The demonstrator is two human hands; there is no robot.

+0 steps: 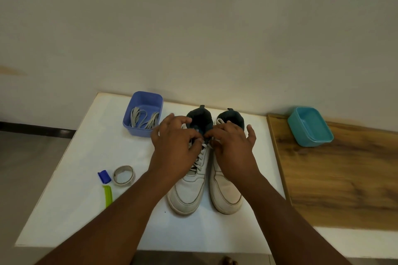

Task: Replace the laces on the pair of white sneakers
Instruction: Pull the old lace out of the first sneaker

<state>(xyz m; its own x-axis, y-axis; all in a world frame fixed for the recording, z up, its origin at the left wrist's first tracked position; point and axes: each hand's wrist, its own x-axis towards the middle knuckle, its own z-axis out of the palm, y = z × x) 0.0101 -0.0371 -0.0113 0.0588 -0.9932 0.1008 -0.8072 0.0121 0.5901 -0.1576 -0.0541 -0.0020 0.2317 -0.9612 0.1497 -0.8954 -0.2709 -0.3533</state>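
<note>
Two white sneakers (204, 183) stand side by side, toes toward the viewer, dark-lined collars away; the left one is laced. Grey laces (143, 119) lie coiled in a blue tub.

I see two sneakers side by side mid-table (64, 178), toes toward me: left sneaker (187, 191), right sneaker (226, 193). My left hand (175, 146) and right hand (233, 148) sit over their laced parts. Back left, a tub (131, 122) holds spare laces (143, 117). Front left: tape roll (123, 174), a clip (104, 176) just beside it, possibly a cutter (108, 195) nearer me. Another tub (310, 127) stands right, on the adjoining board (344, 178).
</note>
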